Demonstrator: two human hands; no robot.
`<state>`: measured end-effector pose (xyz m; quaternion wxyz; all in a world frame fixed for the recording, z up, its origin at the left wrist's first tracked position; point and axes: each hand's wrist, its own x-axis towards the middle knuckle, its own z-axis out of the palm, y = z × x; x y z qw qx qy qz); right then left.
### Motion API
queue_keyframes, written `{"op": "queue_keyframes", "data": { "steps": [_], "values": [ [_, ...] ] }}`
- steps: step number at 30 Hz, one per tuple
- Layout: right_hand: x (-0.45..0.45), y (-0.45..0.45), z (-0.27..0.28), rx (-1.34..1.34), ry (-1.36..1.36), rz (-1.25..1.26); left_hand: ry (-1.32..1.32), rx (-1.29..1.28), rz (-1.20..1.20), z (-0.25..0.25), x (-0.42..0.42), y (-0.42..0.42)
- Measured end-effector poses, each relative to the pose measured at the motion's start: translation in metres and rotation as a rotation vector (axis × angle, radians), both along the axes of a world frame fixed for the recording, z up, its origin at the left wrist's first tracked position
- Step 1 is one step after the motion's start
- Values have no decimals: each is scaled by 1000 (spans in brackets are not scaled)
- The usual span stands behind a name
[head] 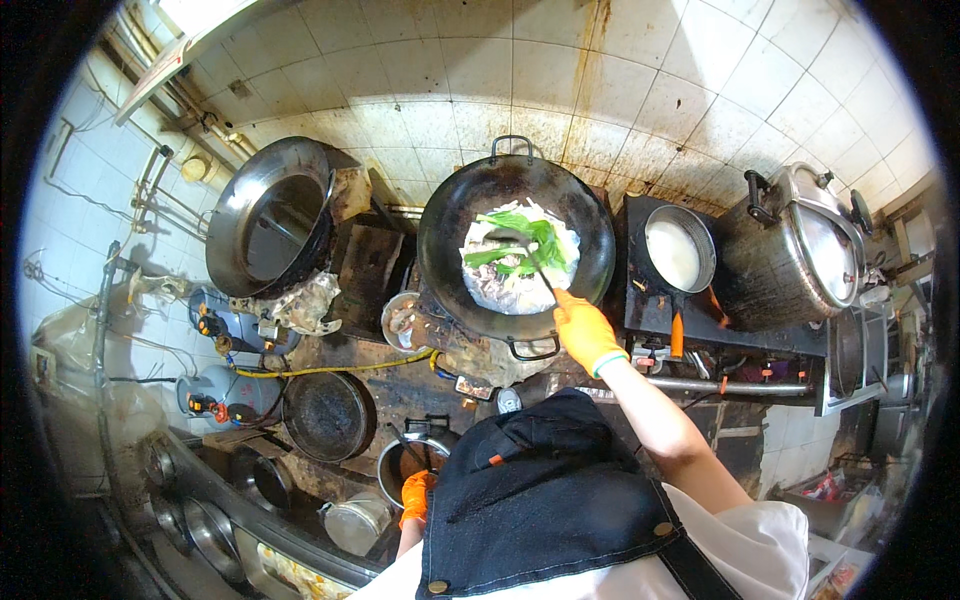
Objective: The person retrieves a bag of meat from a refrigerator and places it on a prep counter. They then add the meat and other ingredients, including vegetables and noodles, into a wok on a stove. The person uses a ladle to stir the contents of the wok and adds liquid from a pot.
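My right hand (pixel 585 330), in an orange glove, grips the dark handle of a wok ladle or spatula (pixel 541 271). The utensil's head reaches into a large black wok (pixel 450 285) with two loop handles. Green leafy vegetables (pixel 551 244), pale strips and bits that look like meat (pixel 491 289) lie in whitish liquid in the wok. Low beside the black apron, my left hand (pixel 416 495), gloved in orange, is at the rim of a metal pot (pixel 382 472) with dark contents. A dark handle (pixel 405 444) slants into that pot; the fingers' hold is partly hidden.
Right of the wok, a saucepan (pixel 679 247) of whitish liquid stands near a flame and a tall lidded stockpot (pixel 780 255). Left are a tilted wok (pixel 262 217), gas cylinders (pixel 232 394) and a yellow hose (pixel 337 367). A lidded bucket (pixel 358 523) stands below.
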<state>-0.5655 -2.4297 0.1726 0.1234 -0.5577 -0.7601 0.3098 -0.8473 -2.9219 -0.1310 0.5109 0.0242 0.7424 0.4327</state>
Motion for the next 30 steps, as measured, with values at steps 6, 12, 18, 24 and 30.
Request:
{"op": "queue_keyframes", "data": {
  "steps": [6,12,18,24,30],
  "values": [
    [8,10,-53,-16,125,-456,288,-18,-456,1,7,-20],
    [-24,-6,-58,-263,391,-429,88,-51,-267,18,12,-13],
    [-4,-24,-38,76,-151,-140,17,-17,-226,19,6,-7],
    [26,-53,-19,61,-429,-129,-102,186,-61,-13,4,11],
    [101,-92,-22,45,-55,32,139,356,79,67,11,153]
  ]
}}
